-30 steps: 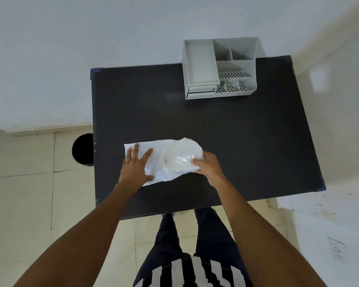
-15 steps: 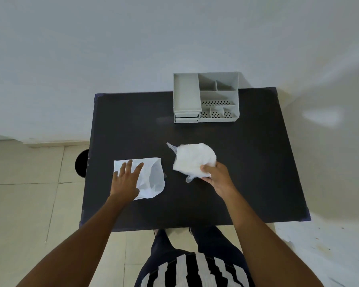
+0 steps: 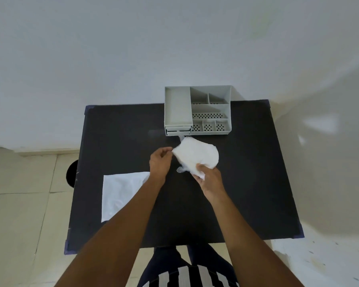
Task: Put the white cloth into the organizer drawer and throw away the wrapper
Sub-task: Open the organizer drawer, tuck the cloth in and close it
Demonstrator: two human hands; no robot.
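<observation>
My right hand (image 3: 210, 179) grips the lower edge of the bunched white cloth (image 3: 197, 156) and holds it just above the black table (image 3: 247, 172), in front of the organizer. My left hand (image 3: 160, 162) pinches the cloth's left corner with thumb and fingertips. The empty clear-white wrapper (image 3: 122, 191) lies flat on the table's left side, partly under my left forearm. The grey organizer (image 3: 229, 121) stands at the table's far edge. Its small drawers (image 3: 177, 132) at the front left look closed.
A round black bin (image 3: 72, 172) sits on the floor by the table's left edge. White walls stand behind and to the right of the table. Tiled floor lies to the left. My legs are at the table's near edge.
My left hand let go of the wrapper and came over to the cloth's left corner. My right hand carried the cloth away from the wrapper and closer to the organizer.
</observation>
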